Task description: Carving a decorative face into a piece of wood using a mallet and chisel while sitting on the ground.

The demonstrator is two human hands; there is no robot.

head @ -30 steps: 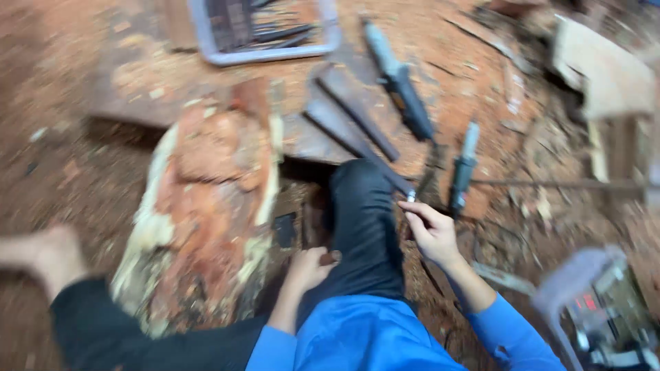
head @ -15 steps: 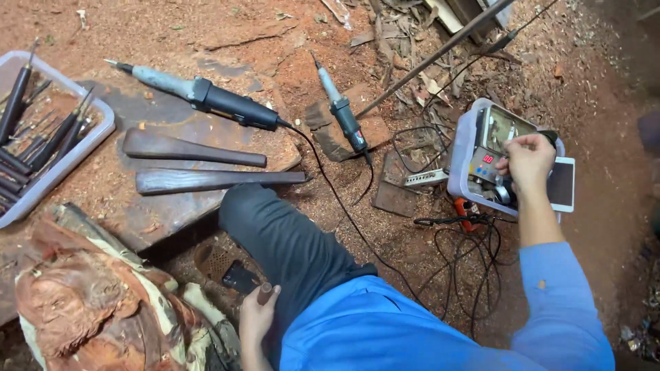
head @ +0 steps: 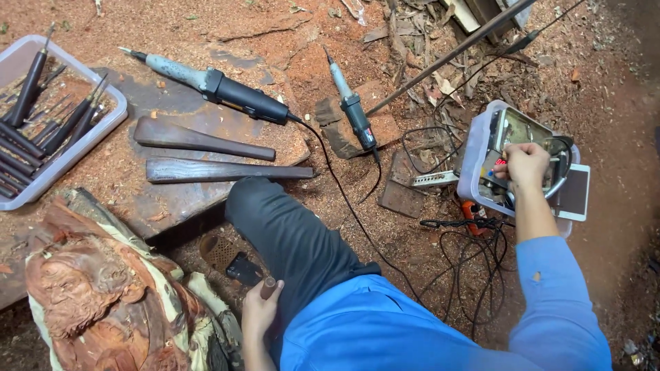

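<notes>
My right hand reaches into a clear plastic box at the right, its fingers closed on a control of the device inside; a small red display shows beside the fingers. My left hand rests by my dark-trousered knee and grips a short brown wooden handle. A carved reddish wood block lies at the lower left, close to that hand.
Two corded rotary tools lie on sawdust-covered ground. Two dark wooden pieces rest on a plank. A tray of chisels sits at far left. Cables tangle near the box. A phone lies beside it.
The view swung right from the carving to the box. My right hand left the tools near my knee, reached to the box, and now sits lower inside it.
</notes>
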